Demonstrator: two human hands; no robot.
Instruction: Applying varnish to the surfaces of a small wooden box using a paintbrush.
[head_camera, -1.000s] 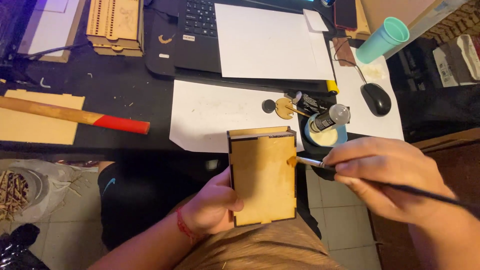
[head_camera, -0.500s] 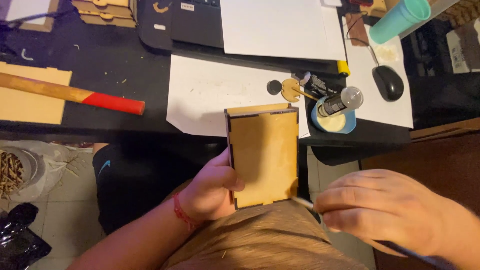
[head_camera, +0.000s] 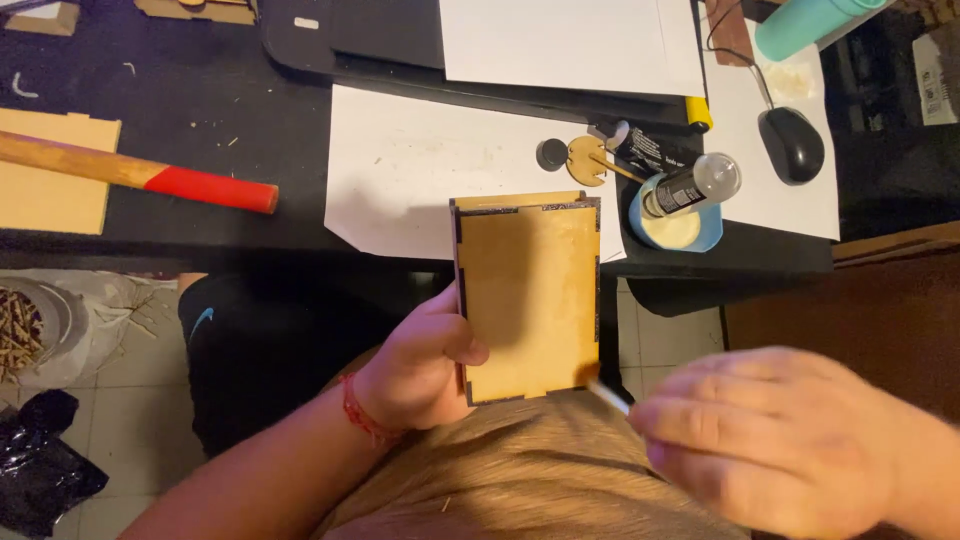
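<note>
Hands at work over a lap, seen from above. Left hand (head_camera: 425, 365) grips a flat wooden box (head_camera: 528, 295) by its left edge, thumb pressed on the pale top face, fingers curled underneath; the box sits upright in the middle of the view, its far end reaching over the near edge of the black table (head_camera: 200, 110). Right hand (head_camera: 790, 440) is blurred, below and to the right of the box, its fingers pinched shut around a thin stick-like tool (head_camera: 608, 396) (its kind cannot be told), whose pale tip lies just beside the box's lower right corner.

Beyond the box, a white paper sheet (head_camera: 420, 170) lies on the table. Right of the box stands a round blue container (head_camera: 675, 225) of pale paste, with a small dark bottle (head_camera: 690, 185) lying across its rim. Just beyond that are a small wooden disc (head_camera: 585, 160) and a black cap (head_camera: 551, 153). Farther right of the box, a black computer mouse (head_camera: 791, 143) rests on more paper. Well to the left of the box lies a wooden handle with a red end (head_camera: 140, 175), resting across a flat wooden panel (head_camera: 50, 170). A red string bracelet (head_camera: 360, 415) circles the left wrist.
</note>
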